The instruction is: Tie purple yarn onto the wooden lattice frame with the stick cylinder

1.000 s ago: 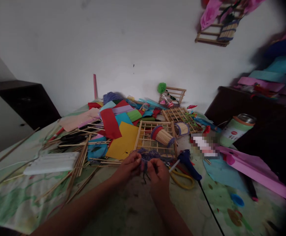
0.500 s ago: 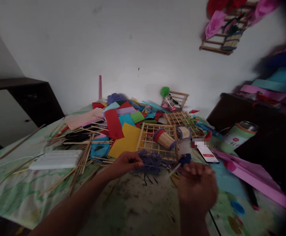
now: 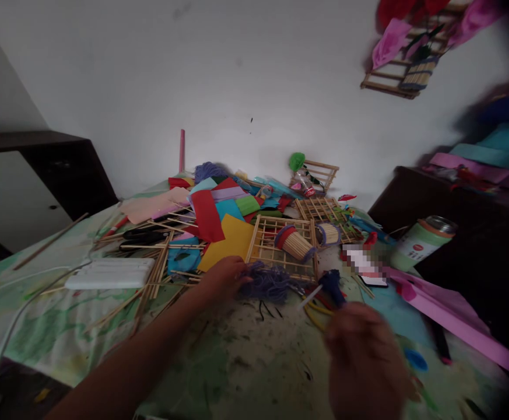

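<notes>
The left hand (image 3: 228, 277) is positioned at the left edge of a loose bundle of purple yarn (image 3: 267, 284), fingertips against the strands. The right hand (image 3: 365, 356) (motion-blurred, contents not discernible) is located in front of a dark blue glue gun with a white stick projecting from it (image 3: 332, 284). Behind the yarn, a lattice frame of pale wooden sticks (image 3: 271, 252) supports a tapered, red-banded stick cup (image 3: 297, 244), lying on its side. A yellow paper sheet (image 3: 230, 239) adjoins the frame's left side.

Dim light, pale wall (image 3: 149, 87), dark cabinet (image 3: 35, 195) at left, what seems dark furniture (image 3: 490, 224) at right
</notes>
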A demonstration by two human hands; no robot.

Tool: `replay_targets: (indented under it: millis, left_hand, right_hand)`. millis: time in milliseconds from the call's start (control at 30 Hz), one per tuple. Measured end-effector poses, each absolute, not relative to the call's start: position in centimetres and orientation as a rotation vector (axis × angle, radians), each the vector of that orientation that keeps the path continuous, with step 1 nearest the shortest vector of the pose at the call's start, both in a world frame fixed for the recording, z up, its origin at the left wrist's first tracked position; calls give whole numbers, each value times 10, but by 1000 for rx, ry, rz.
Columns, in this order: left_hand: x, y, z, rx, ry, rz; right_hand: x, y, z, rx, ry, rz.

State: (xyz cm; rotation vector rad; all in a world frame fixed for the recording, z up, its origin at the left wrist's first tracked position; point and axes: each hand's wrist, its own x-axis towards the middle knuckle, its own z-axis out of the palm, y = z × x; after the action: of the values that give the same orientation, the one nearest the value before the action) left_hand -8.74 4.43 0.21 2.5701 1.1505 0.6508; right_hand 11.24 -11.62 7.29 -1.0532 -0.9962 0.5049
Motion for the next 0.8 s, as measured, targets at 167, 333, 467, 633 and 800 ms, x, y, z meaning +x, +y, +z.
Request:
replay_targets:
  millis: [167,333,467,633,800]
  left_hand:
    - [-84,43,-1,2658,983,518]
    - [-83,46,-2,2444,1050,676]
    - [-87,44,8,2016,882,933]
    - [-103,49,26,1416,792,1311]
    - [-130,68,33,1038,911,1642]
  right_hand:
    - [63,-116,76,-1050,-2105,1089]
    - [84,-53,62,-1494,-1970,502]
    - [102,-6,38,-1673,-2025,311]
    - [119,7,35,-1671,-1866,374]
    - [146,1,60,-1305,-1201,650]
